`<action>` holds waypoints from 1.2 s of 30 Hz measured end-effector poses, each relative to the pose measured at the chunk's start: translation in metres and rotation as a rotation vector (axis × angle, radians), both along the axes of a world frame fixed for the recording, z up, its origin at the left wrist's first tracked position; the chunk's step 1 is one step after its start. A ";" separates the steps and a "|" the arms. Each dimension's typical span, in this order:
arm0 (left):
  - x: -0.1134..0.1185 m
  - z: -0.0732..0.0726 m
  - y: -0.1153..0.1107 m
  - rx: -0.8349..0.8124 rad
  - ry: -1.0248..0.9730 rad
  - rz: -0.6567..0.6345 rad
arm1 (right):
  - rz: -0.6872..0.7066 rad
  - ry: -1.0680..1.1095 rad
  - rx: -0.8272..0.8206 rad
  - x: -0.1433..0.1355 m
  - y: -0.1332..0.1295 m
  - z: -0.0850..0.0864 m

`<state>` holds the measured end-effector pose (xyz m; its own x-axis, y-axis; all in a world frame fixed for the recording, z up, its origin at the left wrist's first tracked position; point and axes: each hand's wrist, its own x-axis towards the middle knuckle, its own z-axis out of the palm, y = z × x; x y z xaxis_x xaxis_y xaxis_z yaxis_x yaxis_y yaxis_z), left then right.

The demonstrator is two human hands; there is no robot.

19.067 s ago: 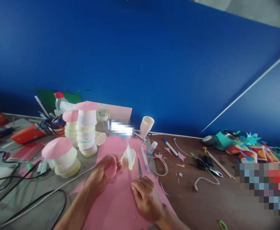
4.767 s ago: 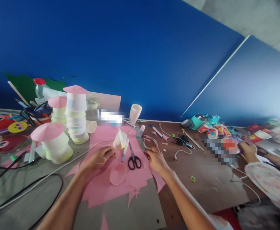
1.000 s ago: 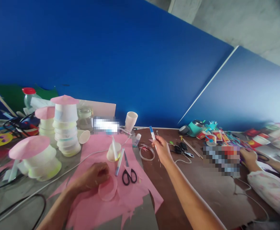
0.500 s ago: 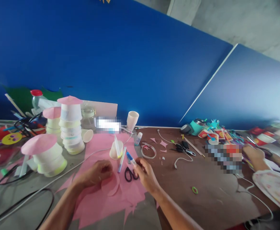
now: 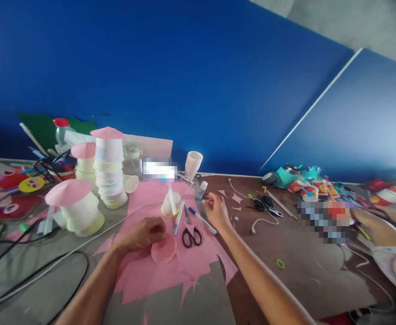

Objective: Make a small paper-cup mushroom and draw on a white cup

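Observation:
My left hand (image 5: 148, 234) has its fingers curled at the upper edge of a round pink paper disc (image 5: 164, 253), pinching it over a pink paper sheet (image 5: 135, 284). My right hand (image 5: 217, 211) holds nothing, fingers apart and a little bent, just right of a small white-capped bottle (image 5: 202, 190). Below that hand lies a blue-capped marker (image 5: 202, 221) on the sheet. Black-handled scissors (image 5: 191, 237) rest between my hands, handles toward me. Beside them lie another pen (image 5: 179, 218) and a paper cup (image 5: 168, 206) with a white stick-like tool leaning in it.
On the left stand stacked-cup towers (image 5: 109, 171) with pink cone roofs. A white cable (image 5: 106, 228) crosses the sheet. Pink scraps (image 5: 236, 198), keys (image 5: 265, 205) and a green ring (image 5: 280, 264) lie to the right. Another person's arm (image 5: 377, 225) is at far right.
My right hand has let go of the blue-capped marker, now lying on the sheet, and moved up beside the small bottle. The disc now lies flatter under my left hand. The view shifted slightly.

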<state>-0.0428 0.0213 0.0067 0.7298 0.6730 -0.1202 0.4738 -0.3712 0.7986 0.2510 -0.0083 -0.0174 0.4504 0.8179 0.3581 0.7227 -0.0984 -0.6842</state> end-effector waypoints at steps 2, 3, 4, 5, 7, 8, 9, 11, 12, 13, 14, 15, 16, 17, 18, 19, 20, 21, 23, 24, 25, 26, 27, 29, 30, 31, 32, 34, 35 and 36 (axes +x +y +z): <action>0.000 0.001 0.000 -0.024 -0.014 -0.006 | -0.024 0.018 -0.013 0.002 0.023 0.006; 0.000 0.001 0.000 -0.030 -0.022 -0.004 | -0.031 0.027 -0.014 0.002 0.032 0.008; 0.000 0.001 0.000 -0.031 -0.027 -0.002 | -0.031 0.036 -0.014 0.002 0.041 0.009; -0.001 0.001 0.000 -0.035 -0.030 -0.005 | -0.027 0.047 -0.013 0.001 0.047 0.010; 0.000 0.001 -0.001 -0.050 -0.041 -0.011 | -0.012 0.071 0.001 -0.001 0.054 0.011; 0.000 0.002 -0.001 -0.064 -0.054 -0.015 | -0.002 0.086 0.015 -0.002 0.054 0.013; 0.000 0.003 -0.001 -0.078 -0.068 -0.017 | 0.011 0.102 0.033 -0.003 0.051 0.016; -0.001 0.004 -0.002 -0.105 -0.094 -0.020 | 0.046 0.144 0.080 -0.007 0.037 0.026; -0.001 0.005 -0.002 -0.122 -0.109 -0.018 | 0.077 0.167 0.104 -0.011 0.026 0.032; -0.002 0.005 -0.002 -0.144 -0.126 -0.011 | 0.117 0.188 0.126 -0.015 0.012 0.039; -0.003 0.005 -0.001 -0.166 -0.140 -0.002 | 0.182 0.213 0.150 -0.021 -0.004 0.046; -0.005 0.005 -0.001 -0.188 -0.157 0.010 | 0.289 0.274 0.183 -0.027 -0.021 0.053; -0.007 0.005 0.000 -0.209 -0.173 0.023 | 0.392 0.332 0.183 -0.034 -0.038 0.058; -0.009 0.005 0.001 -0.226 -0.194 0.033 | 0.494 0.379 0.143 -0.041 -0.054 0.063; -0.011 0.005 0.001 -0.241 -0.221 0.039 | 0.594 0.415 0.096 -0.048 -0.067 0.065; -0.013 0.005 0.002 -0.265 -0.262 0.042 | 0.698 0.436 0.029 -0.055 -0.078 0.067; -0.015 0.006 0.002 -0.296 -0.319 0.046 | 0.785 0.440 -0.033 -0.061 -0.086 0.066; -0.016 0.006 0.002 -0.333 -0.384 0.049 | 0.825 0.429 -0.093 -0.067 -0.091 0.064; -0.018 0.007 0.001 -0.397 -0.510 0.049 | 0.839 0.383 -0.164 -0.075 -0.092 0.059; -0.018 0.008 0.000 -0.418 -0.555 0.040 | 0.829 0.349 -0.182 -0.078 -0.091 0.056; -0.017 0.009 -0.001 -0.431 -0.581 0.025 | 0.812 0.319 -0.195 -0.080 -0.088 0.053; -0.016 0.010 -0.003 -0.434 -0.586 0.006 | 0.794 0.290 -0.206 -0.082 -0.086 0.051; -0.015 0.012 -0.004 -0.426 -0.570 -0.019 | 0.781 0.259 -0.218 -0.083 -0.084 0.049; -0.012 0.014 -0.006 -0.384 -0.500 -0.053 | 0.756 0.199 -0.232 -0.086 -0.083 0.047; -0.010 0.016 -0.007 -0.357 -0.460 -0.063 | 0.747 0.170 -0.234 -0.087 -0.083 0.046; -0.009 0.017 -0.008 -0.330 -0.424 -0.069 | 0.738 0.142 -0.229 -0.087 -0.084 0.045; -0.007 0.019 -0.009 -0.303 -0.390 -0.075 | 0.732 0.120 -0.221 -0.088 -0.084 0.045; -0.005 0.023 -0.010 -0.253 -0.327 -0.088 | 0.726 0.090 -0.193 -0.089 -0.085 0.044; -0.004 0.025 -0.011 -0.229 -0.297 -0.093 | 0.727 0.077 -0.175 -0.089 -0.085 0.043; -0.003 0.027 -0.011 -0.205 -0.269 -0.097 | 0.727 0.065 -0.155 -0.089 -0.085 0.043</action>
<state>-0.0455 0.0101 0.0339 0.8132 0.5805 -0.0407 0.2070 -0.2232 0.9525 0.1615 -0.0937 0.0252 -0.2072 0.9564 0.2058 0.6010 0.2904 -0.7446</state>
